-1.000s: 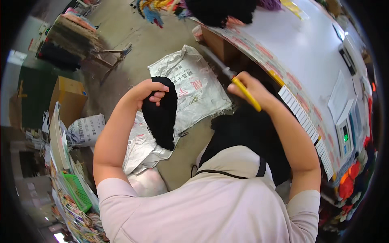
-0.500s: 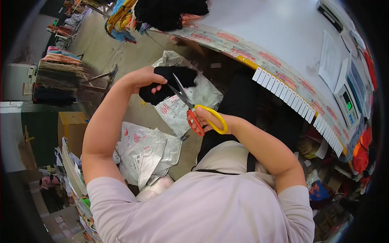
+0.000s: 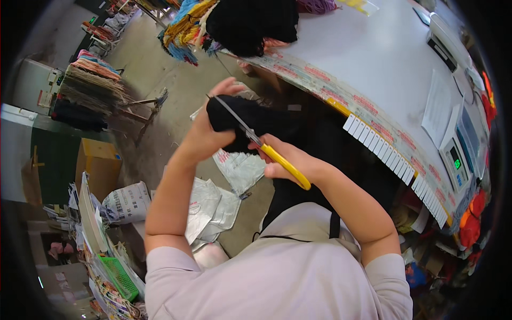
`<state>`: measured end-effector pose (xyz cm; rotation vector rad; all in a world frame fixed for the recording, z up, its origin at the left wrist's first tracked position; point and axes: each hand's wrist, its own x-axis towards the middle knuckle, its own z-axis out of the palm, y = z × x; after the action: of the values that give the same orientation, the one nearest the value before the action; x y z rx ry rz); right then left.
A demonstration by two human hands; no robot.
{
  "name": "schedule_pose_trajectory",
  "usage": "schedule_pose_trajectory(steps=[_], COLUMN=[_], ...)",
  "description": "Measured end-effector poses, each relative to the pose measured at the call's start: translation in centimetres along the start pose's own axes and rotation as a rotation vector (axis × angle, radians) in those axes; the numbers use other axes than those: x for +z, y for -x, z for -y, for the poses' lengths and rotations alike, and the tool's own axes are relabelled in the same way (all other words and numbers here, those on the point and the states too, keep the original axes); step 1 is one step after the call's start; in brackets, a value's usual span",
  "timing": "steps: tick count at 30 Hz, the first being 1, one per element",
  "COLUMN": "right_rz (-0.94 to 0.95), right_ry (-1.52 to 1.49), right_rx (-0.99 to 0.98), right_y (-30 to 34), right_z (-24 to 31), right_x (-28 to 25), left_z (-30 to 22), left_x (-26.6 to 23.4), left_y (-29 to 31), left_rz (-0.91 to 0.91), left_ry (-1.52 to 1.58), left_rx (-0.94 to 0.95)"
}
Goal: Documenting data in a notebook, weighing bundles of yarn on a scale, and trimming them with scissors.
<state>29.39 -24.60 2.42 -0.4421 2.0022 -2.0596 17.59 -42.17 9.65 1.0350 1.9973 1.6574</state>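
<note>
My left hand is curled round one end of a black yarn bundle, its thumb on the near side and fingertips showing beyond the far edge. The rest of the bundle stretches right over dark cloth, so its end is hard to make out. A pair of scissors with a yellow handle is gripped in my right hand. Their blades lie across the bundle, points by my left fingers, and look nearly together or edge-on. My right fingers hide the other handle loop.
A pale table edged with white tags curves along the right, bearing a digital scale and a black yarn heap. White woven sacks lie on the floor. A cardboard box and a green basket are at left.
My left hand has turned and shifted right with the black yarn bundle. The scissors' blades, spread before, now look closer together and lie across it. The whole view has shifted slightly.
</note>
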Motion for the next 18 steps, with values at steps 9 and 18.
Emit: schedule_pose_trajectory(steps=[9,18], right_rz=[-0.248,-0.216], right_ry=[-0.032,-0.263], right_rx=[0.154,0.125], right_y=[2.0,1.3], right_z=[2.2,0.1], right_x=[1.9,2.4], left_z=[-0.5,-1.2], left_x=[2.0,0.9], left_y=[1.2,1.3], left_rz=[-0.061,-0.008], left_ry=[-0.344,-0.505], left_rx=[0.016,-0.168])
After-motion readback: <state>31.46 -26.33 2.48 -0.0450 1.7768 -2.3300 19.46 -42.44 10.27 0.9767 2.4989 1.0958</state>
